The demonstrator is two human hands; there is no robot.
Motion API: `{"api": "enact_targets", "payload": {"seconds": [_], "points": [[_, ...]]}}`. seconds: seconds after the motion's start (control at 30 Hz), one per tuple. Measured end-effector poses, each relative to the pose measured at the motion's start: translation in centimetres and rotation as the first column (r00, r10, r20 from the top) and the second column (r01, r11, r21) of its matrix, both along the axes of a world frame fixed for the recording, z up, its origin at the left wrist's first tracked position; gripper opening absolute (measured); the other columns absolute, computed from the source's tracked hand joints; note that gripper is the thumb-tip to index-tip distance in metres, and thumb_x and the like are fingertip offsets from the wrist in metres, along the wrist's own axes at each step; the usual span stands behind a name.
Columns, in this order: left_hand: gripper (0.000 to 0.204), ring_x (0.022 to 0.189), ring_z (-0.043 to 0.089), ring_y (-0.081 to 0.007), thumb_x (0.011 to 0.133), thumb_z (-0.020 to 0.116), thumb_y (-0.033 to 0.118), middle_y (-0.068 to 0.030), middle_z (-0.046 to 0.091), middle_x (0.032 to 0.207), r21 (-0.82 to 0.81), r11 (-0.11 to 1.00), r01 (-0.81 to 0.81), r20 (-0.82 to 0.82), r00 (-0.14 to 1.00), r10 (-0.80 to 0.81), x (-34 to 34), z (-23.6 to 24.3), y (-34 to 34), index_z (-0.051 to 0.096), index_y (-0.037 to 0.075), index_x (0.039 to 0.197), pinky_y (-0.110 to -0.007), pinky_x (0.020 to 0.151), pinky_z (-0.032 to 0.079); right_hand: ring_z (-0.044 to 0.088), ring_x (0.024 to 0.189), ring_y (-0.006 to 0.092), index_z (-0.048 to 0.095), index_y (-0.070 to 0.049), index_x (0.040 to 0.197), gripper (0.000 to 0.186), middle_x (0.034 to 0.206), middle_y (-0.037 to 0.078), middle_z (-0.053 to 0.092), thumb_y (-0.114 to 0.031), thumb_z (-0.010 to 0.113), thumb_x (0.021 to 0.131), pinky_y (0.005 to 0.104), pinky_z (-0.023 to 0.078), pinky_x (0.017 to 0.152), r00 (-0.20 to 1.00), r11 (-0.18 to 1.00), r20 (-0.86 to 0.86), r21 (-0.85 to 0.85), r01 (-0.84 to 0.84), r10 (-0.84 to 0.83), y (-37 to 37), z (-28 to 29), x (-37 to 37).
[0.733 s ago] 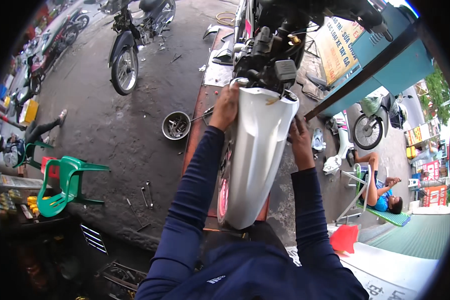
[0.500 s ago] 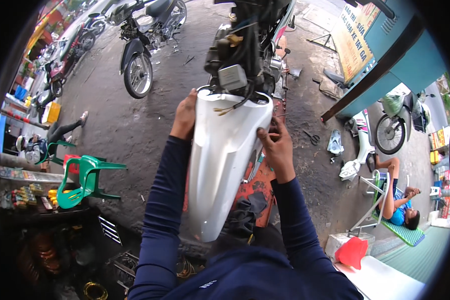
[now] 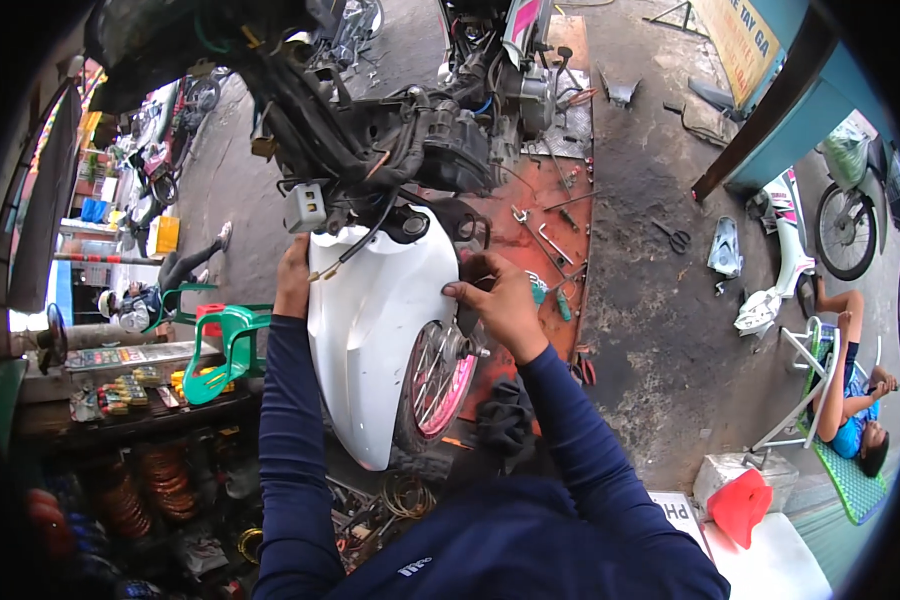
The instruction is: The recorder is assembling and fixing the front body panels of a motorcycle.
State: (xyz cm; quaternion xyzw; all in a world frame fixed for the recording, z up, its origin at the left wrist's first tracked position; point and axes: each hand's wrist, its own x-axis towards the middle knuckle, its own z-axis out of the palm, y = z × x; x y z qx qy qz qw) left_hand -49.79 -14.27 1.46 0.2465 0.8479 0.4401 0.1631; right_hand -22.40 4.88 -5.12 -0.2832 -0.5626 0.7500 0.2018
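Observation:
A white front fender (image 3: 375, 325) of a motorbike sits over the front wheel (image 3: 435, 385), which has a pink rim. My left hand (image 3: 292, 280) holds the fender's upper left side, its fingertips hidden behind the edge. At the upper right edge, my right hand (image 3: 500, 305) grips with the thumb on top and the fingers curled beside it. Loose wires with bare connectors hang over the fender's top. Above it are the stripped front frame (image 3: 370, 150) and a small white box-shaped part (image 3: 305, 207).
Tools, including a hex key (image 3: 555, 243), lie on the red work platform (image 3: 505, 215) at right. Scissors (image 3: 673, 236) lie on the floor. Green chairs (image 3: 225, 350) and a parts shelf (image 3: 150, 480) stand left. A person (image 3: 855, 400) reclines on a chair at right.
The bike's front end has swung left, with the fender and both hands. The front wheel and more of the platform's tools now show. Both hands keep their hold on the fender.

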Motion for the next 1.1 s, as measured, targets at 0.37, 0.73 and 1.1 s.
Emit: {"api": "enact_targets", "payload": {"seconds": [0.37,0.73,1.1], "points": [[0.037,0.087,0.064,-0.0160,0.101,0.042,0.027,-0.0119,0.069,0.098,-0.197,0.970,0.140,-0.275,0.942,-0.191,0.8,1.6,-0.4,0.066,0.001,0.111,-0.030,0.080,0.050,0.064,0.068,0.0277,0.065,0.004,0.091,0.030,0.083,0.017,0.067,-0.017,0.079,0.074,0.0364,0.050,0.065,0.999,1.000,-0.033,-0.006,0.027,-0.027,-0.8,0.7,0.3],[0.048,0.085,0.064,-0.0149,0.103,0.037,0.041,-0.0084,0.069,0.097,-0.213,0.972,0.102,-0.294,0.942,-0.163,2.8,2.5,0.2,0.064,0.003,0.114,-0.028,0.077,0.050,0.063,0.075,0.0308,0.062,0.004,0.091,0.047,0.083,0.017,0.065,-0.026,0.086,0.065,0.0397,0.049,0.071,0.996,0.995,0.020,0.033,0.092,-0.093,0.9,-3.9,1.0],[0.042,0.093,0.065,-0.0175,0.100,0.042,0.029,-0.0133,0.062,0.119,-0.341,0.940,-0.013,-0.312,0.945,-0.100,-2.6,0.6,-3.4,0.052,0.007,0.134,-0.023,0.068,0.053,0.065,0.088,0.0233,0.057,0.006,0.109,0.062,0.095,0.016,0.067,-0.034,0.085,0.072,0.0335,0.051,0.080,0.998,0.968,0.022,-0.246,-0.054,0.062,-5.0,-10.3,2.5]]}}
